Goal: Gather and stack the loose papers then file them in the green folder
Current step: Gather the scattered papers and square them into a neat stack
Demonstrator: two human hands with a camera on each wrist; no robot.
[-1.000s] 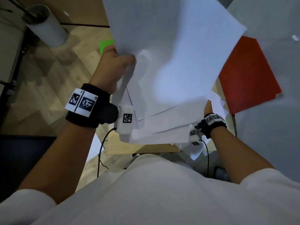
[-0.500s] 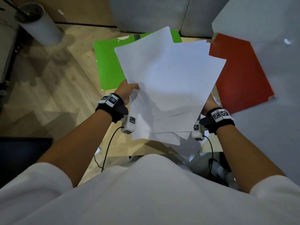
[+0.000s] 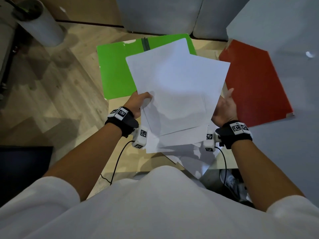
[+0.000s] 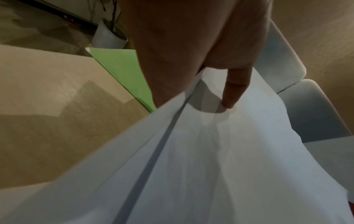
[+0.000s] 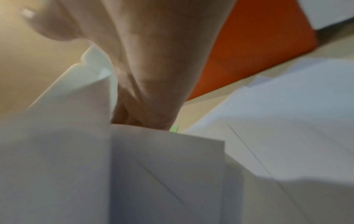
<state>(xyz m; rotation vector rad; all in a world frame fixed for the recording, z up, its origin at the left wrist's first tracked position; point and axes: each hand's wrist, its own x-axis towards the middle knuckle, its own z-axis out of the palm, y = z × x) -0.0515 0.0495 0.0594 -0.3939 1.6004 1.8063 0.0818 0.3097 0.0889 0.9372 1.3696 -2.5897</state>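
A loose stack of white papers hangs fanned and uneven above the wooden table. My left hand pinches its left edge, one digit on top and the rest hidden beneath. At the stack's right edge my right hand has its palm turned inward and its thumb raised clear of the paper; its fingers are hidden under the sheets. The green folder lies open on the table behind the stack, partly covered by it, and shows in the left wrist view.
A red folder lies at the right, beside my right hand. A few more white sheets lie at the table's near edge. Grey cushions stand behind the table and a white planter stands on the floor, far left.
The stack has come down from close to my face to low over the table, uncovering the green folder. My right thumb now stands off the paper.
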